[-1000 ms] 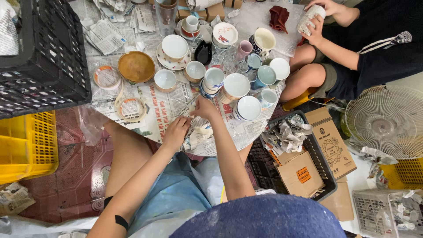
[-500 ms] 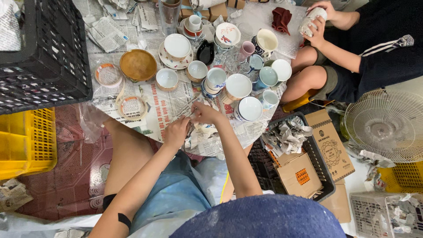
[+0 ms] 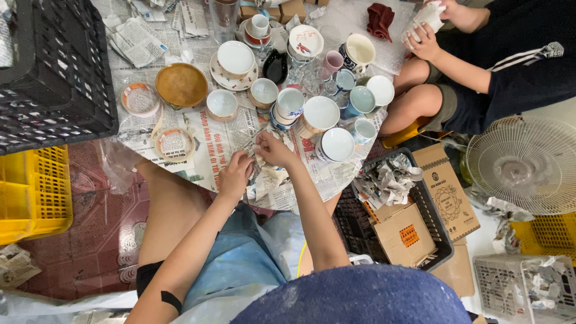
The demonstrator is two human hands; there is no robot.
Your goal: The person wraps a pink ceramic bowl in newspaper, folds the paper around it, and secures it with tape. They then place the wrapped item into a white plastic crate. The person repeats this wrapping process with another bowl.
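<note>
My left hand (image 3: 235, 174) and my right hand (image 3: 273, 148) both grip a crumpled newspaper bundle (image 3: 266, 177) over the newspaper-covered floor. What the paper wraps is hidden. Just beyond my hands stand several cups and bowls: a white cup (image 3: 290, 102), a white bowl (image 3: 320, 113), a mug (image 3: 336, 144) and a small bowl (image 3: 222, 103). A brown wooden bowl (image 3: 181, 84) sits further left.
A black crate (image 3: 54, 78) and a yellow crate (image 3: 30, 192) stand at the left. At the right, another person (image 3: 474, 66) sits holding a wrapped item. A black basket with cardboard boxes (image 3: 402, 231) and a white fan (image 3: 522, 165) lie at the right.
My hands have shifted slightly on the newspaper bundle, working the paper. The other person's hands moved a little at the top right.
</note>
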